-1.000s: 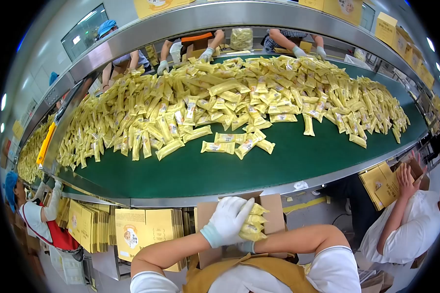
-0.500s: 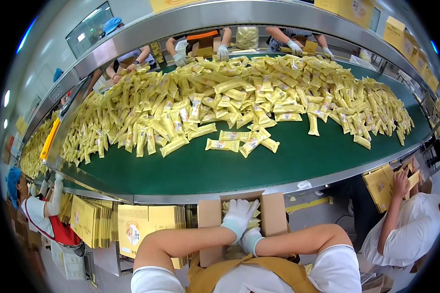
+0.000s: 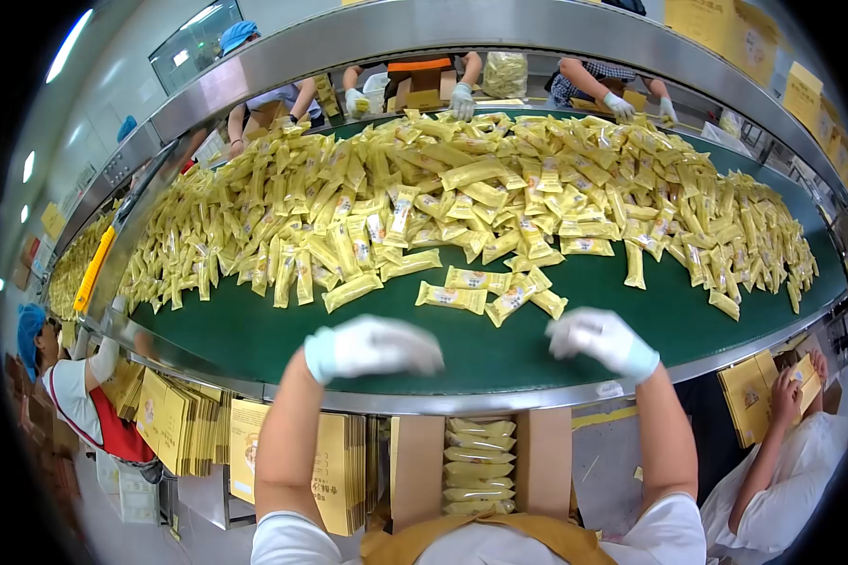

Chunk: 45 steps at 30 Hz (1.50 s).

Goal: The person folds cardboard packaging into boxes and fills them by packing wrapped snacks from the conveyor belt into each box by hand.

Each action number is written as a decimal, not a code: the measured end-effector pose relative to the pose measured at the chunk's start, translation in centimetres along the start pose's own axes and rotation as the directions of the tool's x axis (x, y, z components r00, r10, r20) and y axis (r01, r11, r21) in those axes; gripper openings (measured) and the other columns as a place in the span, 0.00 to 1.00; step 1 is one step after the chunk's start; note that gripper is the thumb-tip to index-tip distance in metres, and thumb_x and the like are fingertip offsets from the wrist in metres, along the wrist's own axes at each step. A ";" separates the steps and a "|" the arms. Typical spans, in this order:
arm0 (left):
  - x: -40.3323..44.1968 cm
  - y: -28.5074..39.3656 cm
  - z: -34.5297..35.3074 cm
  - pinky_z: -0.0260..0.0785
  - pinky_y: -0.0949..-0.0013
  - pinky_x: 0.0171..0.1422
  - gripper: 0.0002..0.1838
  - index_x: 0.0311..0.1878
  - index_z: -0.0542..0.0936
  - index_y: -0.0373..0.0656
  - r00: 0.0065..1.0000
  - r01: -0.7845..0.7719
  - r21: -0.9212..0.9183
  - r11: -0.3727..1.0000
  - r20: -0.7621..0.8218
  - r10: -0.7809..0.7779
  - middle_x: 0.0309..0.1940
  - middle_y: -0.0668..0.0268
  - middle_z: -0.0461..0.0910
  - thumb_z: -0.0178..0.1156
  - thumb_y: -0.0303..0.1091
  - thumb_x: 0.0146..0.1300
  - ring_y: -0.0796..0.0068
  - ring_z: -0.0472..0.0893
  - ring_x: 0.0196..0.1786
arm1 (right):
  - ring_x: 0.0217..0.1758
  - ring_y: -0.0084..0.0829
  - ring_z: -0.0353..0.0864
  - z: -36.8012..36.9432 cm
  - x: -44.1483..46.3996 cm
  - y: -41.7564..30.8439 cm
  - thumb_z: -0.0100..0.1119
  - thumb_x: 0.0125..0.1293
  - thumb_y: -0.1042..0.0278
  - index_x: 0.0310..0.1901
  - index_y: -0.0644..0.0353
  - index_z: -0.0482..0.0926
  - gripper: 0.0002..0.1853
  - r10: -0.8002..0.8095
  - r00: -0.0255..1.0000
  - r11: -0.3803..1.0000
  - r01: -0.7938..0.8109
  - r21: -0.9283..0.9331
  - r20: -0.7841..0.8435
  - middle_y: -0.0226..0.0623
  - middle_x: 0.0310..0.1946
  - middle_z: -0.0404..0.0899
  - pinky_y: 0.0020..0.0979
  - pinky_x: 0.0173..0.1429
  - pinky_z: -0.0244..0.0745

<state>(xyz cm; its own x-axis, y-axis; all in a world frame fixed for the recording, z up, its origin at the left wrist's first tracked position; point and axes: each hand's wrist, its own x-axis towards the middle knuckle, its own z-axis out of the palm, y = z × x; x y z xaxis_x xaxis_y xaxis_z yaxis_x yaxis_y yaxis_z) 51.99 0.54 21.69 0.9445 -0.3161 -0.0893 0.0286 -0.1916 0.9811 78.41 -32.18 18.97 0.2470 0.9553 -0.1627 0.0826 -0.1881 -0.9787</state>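
Both my hands wear white gloves and hover over the near part of the green conveyor belt [image 3: 254, 344]. My left hand [image 3: 375, 347], smeared a little by motion, has its fingers stretched to the right with nothing in them. Opposite it my right hand [image 3: 601, 341] is open, fingers bent loosely down and holding nothing. Between and beyond them lie a few loose yellow snack packets [image 3: 513, 299], in front of a large heap of packets [image 3: 499, 188]. Below, against my body, an open cardboard box [image 3: 416, 471] contains a column of packets [image 3: 479, 468] lying flat.
A metal rail [image 3: 396, 403] edges the belt. Flattened yellow cartons [image 3: 334, 471] stand at left. Workers are across the belt, at far left in a red apron [image 3: 127, 433], and at right holding a carton [image 3: 749, 395]. A yellow-handled tool [image 3: 94, 270] leans at left.
Both hands have lifted out of the box, spread apart and moved forward over the belt. The packets inside the box now show. The view has shifted slightly.
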 end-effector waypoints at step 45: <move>2.5 -18.5 2.8 0.71 0.51 0.61 0.38 0.69 0.72 0.38 0.219 0.795 0.093 0.600 -0.966 -0.141 0.51 0.44 0.76 0.67 0.54 0.63 0.44 0.77 0.54 | 0.56 0.49 0.78 1.3 1.3 9.7 0.70 0.56 0.75 0.52 0.59 0.78 0.21 -0.153 0.858 0.766 -0.210 -0.608 -0.490 0.44 0.50 0.80 0.42 0.60 0.75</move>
<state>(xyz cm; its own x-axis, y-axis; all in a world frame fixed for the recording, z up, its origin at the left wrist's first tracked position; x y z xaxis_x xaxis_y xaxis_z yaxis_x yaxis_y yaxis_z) 52.86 0.74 2.80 0.5184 0.8551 0.0085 0.7375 -0.4521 0.5017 78.24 -32.47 9.09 0.6724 0.7367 0.0719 0.5983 -0.4838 -0.6387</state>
